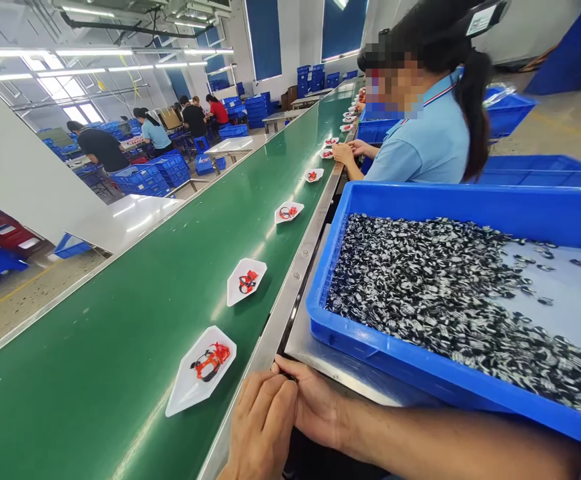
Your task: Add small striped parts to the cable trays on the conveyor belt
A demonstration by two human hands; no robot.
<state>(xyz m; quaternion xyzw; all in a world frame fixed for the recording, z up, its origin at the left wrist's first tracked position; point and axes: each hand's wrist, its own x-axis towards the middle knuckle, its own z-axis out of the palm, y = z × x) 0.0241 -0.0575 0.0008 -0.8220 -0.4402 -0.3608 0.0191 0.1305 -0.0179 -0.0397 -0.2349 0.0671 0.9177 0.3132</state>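
My left hand (263, 417) and my right hand (315, 403) meet over the metal edge (270, 347) of a green conveyor belt. The fingers of both are curled in and pressed together. A small dark bit shows between them, too hidden to name. Closest on the belt is a white six-sided tray (185, 393) with red and black parts in it. Another white tray (235, 293) with similar parts lies beyond it. To the right of my hands stands a blue bin (355, 340) holding a heap of small black-and-white pieces (420, 280).
The green belt (95, 347) runs away to the upper right, with several more trays along its right side. A co-worker (420, 147) in a light blue shirt sits ahead on the right, hands at the belt edge. Other people and stacked blue crates (143, 180) are across the belt.
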